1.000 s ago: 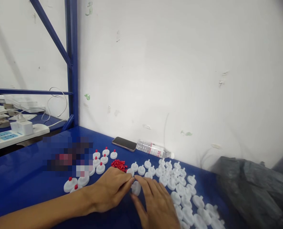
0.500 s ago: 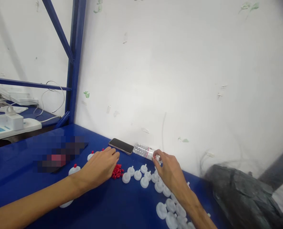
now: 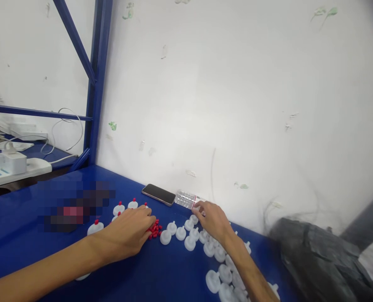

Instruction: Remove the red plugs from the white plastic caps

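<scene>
My left hand (image 3: 134, 228) reaches from the left into a small heap of red caps (image 3: 155, 230). Its fingers are curled and their tips hidden, so what they pinch cannot be made out. My right hand (image 3: 214, 219) is bent over the white translucent round bottles (image 3: 190, 243) with thin nozzles. Thumb and index finger are close together in front of the clear plastic bottle (image 3: 185, 199); one round bottle (image 3: 193, 219) shows just below the fingertips. Whether they grip anything is unclear. Left of my left hand stand several round bottles with red caps (image 3: 95, 228).
A phone (image 3: 158, 194) lies along the wall side of the blue table (image 3: 161, 277). A black plastic bag (image 3: 318, 256) is at the right. Farther left are a blurred-out dark item (image 3: 79, 207), a blue metal frame (image 3: 97, 84) and a white power strip (image 3: 38, 165).
My right hand has moved left and slightly down, away from the clear bottle's right end; a round bottle now shows below its fingertips. My left hand has dropped slightly, uncovering several red-capped bottles behind it.
</scene>
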Demonstrator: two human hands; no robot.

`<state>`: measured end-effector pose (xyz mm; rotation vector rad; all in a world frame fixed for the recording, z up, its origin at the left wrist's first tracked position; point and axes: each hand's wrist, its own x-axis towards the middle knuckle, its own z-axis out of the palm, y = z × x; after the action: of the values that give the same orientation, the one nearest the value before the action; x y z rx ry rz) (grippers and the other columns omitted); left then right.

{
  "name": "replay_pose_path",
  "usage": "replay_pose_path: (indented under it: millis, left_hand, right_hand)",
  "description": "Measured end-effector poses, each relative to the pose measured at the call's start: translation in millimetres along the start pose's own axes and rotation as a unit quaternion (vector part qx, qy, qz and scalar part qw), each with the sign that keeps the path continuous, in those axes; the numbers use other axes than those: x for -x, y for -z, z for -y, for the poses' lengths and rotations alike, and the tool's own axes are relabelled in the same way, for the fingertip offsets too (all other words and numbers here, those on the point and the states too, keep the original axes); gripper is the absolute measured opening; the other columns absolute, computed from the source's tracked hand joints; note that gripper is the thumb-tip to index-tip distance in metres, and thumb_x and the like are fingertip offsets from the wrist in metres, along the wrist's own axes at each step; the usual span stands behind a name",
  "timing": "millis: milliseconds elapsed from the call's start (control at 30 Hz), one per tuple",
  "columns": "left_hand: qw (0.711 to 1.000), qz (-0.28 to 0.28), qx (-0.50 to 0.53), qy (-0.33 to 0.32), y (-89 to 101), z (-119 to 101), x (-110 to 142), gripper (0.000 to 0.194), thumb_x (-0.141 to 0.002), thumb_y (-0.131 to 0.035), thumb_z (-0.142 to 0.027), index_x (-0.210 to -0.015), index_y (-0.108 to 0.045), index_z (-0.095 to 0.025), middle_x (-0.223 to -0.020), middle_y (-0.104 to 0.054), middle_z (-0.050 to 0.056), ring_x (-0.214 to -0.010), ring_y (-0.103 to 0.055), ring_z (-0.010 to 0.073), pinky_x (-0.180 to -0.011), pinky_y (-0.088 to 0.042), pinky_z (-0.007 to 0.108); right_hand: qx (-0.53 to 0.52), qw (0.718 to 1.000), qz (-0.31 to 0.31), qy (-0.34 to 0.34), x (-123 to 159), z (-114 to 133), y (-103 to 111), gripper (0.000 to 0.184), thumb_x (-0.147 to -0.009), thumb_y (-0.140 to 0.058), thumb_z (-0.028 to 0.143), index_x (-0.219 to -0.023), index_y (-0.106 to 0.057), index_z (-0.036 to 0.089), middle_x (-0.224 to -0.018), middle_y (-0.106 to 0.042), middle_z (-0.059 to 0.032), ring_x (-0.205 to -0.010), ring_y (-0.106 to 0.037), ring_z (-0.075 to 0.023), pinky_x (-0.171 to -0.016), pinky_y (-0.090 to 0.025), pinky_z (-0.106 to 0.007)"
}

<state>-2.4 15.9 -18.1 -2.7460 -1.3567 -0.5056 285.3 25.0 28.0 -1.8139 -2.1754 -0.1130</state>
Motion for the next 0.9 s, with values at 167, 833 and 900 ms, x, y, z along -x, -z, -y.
replay_pose_path:
  millis: [167, 833, 900]
  left_hand:
    - [0.998, 0.023, -0.053, -0.010, 0.8, -2.3, -0.2, 0.019, -0.093, -0.048, -0.017, -0.090, -0.067, -0.019, -0.097, -0.066, 0.010, -0.085, -0.062, 0.0278, -0.066, -0.037, 0.034]
    - [0.987, -0.054, 0.154, 0.008, 21.9, -2.6, -12.3, 0.022, -0.101, -0.047, -0.032, -0.099, -0.068, -0.025, -0.095, -0.074, -0.002, -0.081, -0.066, 0.0168, -0.073, -0.044, 0.029]
    - [0.976, -0.083, 0.201, 0.027, 27.4, -8.2, -11.8, 0.022, -0.100, -0.051, -0.035, -0.100, -0.071, -0.027, -0.097, -0.075, -0.002, -0.081, -0.066, 0.0162, -0.073, -0.045, 0.028]
  right_hand:
    - [-0.032, 0.998, 0.043, 0.016, 7.7, 6.8, 17.4, 0.022, -0.095, -0.059, 0.037, -0.093, -0.077, 0.025, -0.088, -0.078, -0.0023, -0.082, -0.070, -0.0190, -0.073, -0.047, -0.029]
    - [-0.067, 0.995, 0.061, 0.045, 12.1, 29.2, 31.7, 0.023, -0.088, -0.065, 0.032, -0.107, -0.072, 0.020, -0.097, -0.077, -0.0057, -0.090, -0.070, -0.0217, -0.076, -0.049, -0.030]
    - [-0.082, 0.992, 0.059, 0.070, 15.5, 37.5, 40.5, 0.024, -0.090, -0.064, 0.034, -0.109, -0.072, 0.022, -0.099, -0.077, -0.0035, -0.090, -0.070, -0.0200, -0.078, -0.050, -0.030]
